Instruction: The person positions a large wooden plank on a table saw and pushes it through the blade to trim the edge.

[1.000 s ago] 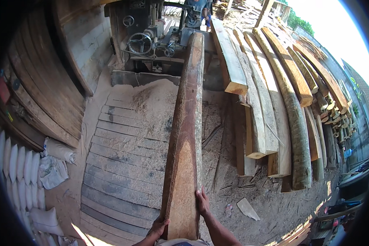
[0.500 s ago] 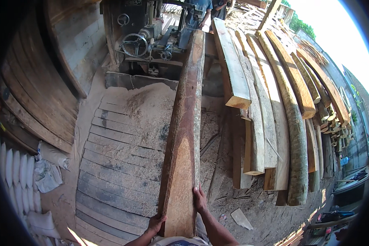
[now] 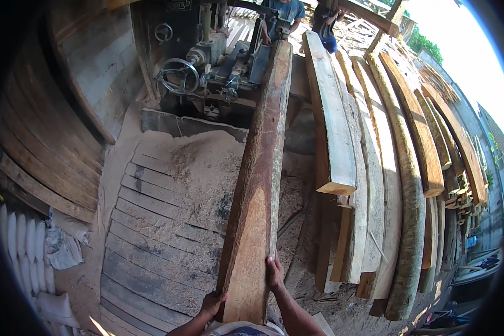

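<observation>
I see the left hand [image 3: 213,304] and right hand [image 3: 275,273] apart, each clamped on one side of the long beam [image 3: 257,185] at its end farthest from the machine [image 3: 208,49]; the other end reaches the machine's right side. Sawdust [image 3: 207,159] lies before the machine.

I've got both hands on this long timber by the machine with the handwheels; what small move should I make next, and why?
Perhaps a small, level push forward: your left hand and right hand flank the timber's near end, while its far end sits beside the machine, with a blue-shirted person close by.
</observation>
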A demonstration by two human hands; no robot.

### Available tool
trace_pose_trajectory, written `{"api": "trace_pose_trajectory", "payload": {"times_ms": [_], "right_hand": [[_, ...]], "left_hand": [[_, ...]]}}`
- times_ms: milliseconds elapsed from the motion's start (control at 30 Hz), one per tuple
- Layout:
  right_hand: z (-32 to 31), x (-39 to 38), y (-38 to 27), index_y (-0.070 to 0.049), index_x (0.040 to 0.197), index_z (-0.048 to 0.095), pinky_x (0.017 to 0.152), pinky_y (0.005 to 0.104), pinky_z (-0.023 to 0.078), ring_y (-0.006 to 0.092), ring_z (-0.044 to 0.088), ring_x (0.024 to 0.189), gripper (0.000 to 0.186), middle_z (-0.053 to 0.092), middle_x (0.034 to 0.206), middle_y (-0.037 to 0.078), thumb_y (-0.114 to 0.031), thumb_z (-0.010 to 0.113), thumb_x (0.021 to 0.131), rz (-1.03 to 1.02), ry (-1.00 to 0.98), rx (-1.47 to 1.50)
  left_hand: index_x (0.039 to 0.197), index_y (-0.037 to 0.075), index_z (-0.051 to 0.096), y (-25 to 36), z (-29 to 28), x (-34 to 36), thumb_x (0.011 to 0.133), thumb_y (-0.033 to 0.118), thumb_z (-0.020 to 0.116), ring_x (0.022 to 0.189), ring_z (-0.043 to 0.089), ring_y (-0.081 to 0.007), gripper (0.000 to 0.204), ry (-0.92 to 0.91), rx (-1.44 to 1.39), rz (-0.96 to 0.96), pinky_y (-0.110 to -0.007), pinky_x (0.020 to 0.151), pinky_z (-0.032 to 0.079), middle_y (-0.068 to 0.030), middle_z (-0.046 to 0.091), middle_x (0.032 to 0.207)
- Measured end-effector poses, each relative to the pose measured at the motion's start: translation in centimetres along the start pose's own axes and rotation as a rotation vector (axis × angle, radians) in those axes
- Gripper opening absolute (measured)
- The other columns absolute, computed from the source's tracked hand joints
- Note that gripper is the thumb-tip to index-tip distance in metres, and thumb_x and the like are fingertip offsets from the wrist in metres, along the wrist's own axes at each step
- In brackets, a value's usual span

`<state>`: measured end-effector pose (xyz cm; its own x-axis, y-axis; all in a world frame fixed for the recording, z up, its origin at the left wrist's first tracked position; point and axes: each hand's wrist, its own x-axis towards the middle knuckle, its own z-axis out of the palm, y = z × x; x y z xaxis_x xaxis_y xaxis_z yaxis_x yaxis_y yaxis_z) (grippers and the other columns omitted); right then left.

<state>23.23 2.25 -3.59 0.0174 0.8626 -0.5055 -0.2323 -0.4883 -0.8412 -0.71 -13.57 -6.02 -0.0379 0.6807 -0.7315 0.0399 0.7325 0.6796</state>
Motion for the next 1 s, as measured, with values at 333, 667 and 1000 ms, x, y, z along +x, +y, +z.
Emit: {"api": "trace_pose_trajectory", "payload": {"times_ms": [333, 667, 1000], "right_hand": [[2.6, 17.7, -10.0, -0.006, 0.152, 0.022, 0.111, 0.0274, 0.026, 0.0157, 0.038, 0.132, 0.068, 0.038, 0.148, 0.009, -0.031, 0.053, 0.098, -0.003, 0.011, 0.009], [4.5, 38.0, -21.1, -0.005, 0.151, 0.026, 0.111, 0.0287, 0.027, 0.0164, 0.038, 0.132, 0.064, 0.041, 0.147, 0.009, -0.032, 0.051, 0.099, -0.084, 0.030, -0.136], [7.8, 50.9, -32.1, -0.001, 0.151, 0.021, 0.106, 0.0319, 0.036, 0.0236, 0.046, 0.127, 0.087, 0.044, 0.144, 0.018, -0.034, 0.071, 0.087, -0.051, 0.085, -0.390]], "left_hand": [[0.141, 0.001, 0.041, 18.6, 1.3, 12.8, 0.077, 0.059, 0.073, 0.118, 0.047, -0.0191, 0.093, -0.080, -0.228, 0.358, -0.032, 0.103, 0.035, -0.0062, 0.054, 0.129], [0.129, 0.001, 0.054, 32.5, 2.4, 30.6, 0.076, 0.060, 0.073, 0.105, 0.053, -0.0163, 0.081, -0.042, -0.256, 0.272, -0.030, 0.092, 0.041, -0.0026, 0.061, 0.114], [0.093, 0.000, 0.069, 50.9, 2.9, 44.4, 0.074, 0.072, 0.064, 0.088, 0.061, -0.0181, 0.074, -0.001, -0.119, 0.175, -0.034, 0.078, 0.047, -0.0096, 0.069, 0.089]]}}
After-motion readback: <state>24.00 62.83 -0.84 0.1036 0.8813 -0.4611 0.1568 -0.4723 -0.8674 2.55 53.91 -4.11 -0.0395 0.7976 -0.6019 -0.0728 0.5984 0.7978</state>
